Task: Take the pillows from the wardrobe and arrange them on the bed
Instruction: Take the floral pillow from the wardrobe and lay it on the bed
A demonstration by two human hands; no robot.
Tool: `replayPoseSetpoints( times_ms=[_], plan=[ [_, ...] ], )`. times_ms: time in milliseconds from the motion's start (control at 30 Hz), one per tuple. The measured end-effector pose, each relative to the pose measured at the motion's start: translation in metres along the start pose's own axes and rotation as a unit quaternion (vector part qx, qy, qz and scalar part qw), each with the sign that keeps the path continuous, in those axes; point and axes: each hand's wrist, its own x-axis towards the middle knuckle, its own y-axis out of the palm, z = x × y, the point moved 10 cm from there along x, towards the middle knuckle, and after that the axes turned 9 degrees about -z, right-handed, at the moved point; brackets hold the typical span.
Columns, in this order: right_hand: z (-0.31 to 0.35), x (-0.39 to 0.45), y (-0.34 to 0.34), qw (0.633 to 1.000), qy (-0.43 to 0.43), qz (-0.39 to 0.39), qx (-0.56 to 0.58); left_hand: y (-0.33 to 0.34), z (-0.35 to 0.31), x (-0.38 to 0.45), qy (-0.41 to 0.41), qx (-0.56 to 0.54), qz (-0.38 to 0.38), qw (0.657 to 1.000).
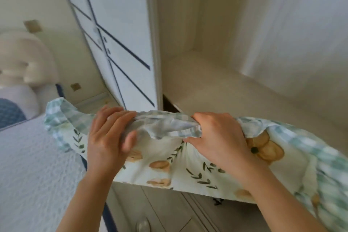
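Note:
A pillow (169, 167) in a white cover printed with green leaves, tan bears and a green check border hangs in the air in front of me. My left hand (109, 137) and my right hand (216, 139) both grip its bunched top edge, about a hand's width apart. The pillow's right end is blurred. Behind it the wardrobe (216, 84) stands open with a bare pale shelf. The bed (32, 165), under a white textured cover, lies at the lower left, and the pillow's left corner reaches over its edge.
A white wardrobe door (120, 43) with dark blue lines stands between the bed and the open compartment. At the bed's head are a padded cream headboard (24, 62), a white pillow (20, 98) and a blue cushion (9, 113). Grey floor (169, 213) shows below.

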Motion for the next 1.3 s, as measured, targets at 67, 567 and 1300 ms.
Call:
replayPoseSetpoints(
  times_ms=[67,567,1300],
  plan=[
    [0.021,0.013,0.016,0.999,-0.017,0.008,0.029,-0.04,0.04,-0.025,-0.077,0.061,-0.079,0.992],
    [0.164,0.139,0.176,0.946,0.033,0.118,0.3,-0.108,0.251,-0.224,-0.67,0.039,-0.131,0.73],
    [0.303,0.254,0.355,0.952,-0.146,0.067,0.26,-0.114,0.472,-0.215,-0.711,-0.149,-0.309,0.614]
  ],
)
